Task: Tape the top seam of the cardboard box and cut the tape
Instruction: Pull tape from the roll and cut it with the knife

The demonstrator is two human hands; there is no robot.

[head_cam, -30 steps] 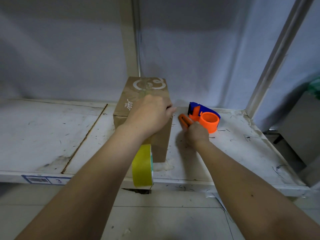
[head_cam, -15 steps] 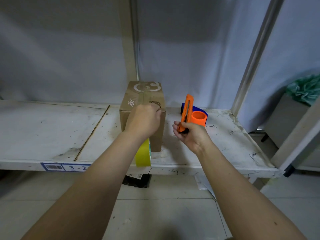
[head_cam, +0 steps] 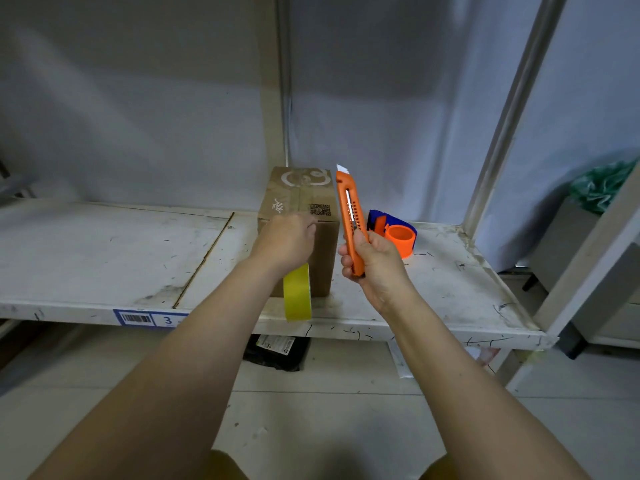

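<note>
A brown cardboard box (head_cam: 301, 195) with a white logo and a QR code stands on the white shelf (head_cam: 104, 244). My left hand (head_cam: 285, 239) presses on the box's near top edge. A yellow tape roll (head_cam: 297, 292) hangs down the box's front below that hand. My right hand (head_cam: 372, 259) holds an orange utility knife (head_cam: 349, 213) upright just right of the box, its white blade tip extended at the top.
An orange and blue tape dispenser (head_cam: 394, 232) sits on the shelf right of the knife. A metal post (head_cam: 512, 109) rises at the shelf's right end. A dark packet (head_cam: 277, 351) lies on the floor under the shelf.
My right hand picked the knife up off the shelf, raised it upright, and its blade now sticks out. My left hand stayed on the box.
</note>
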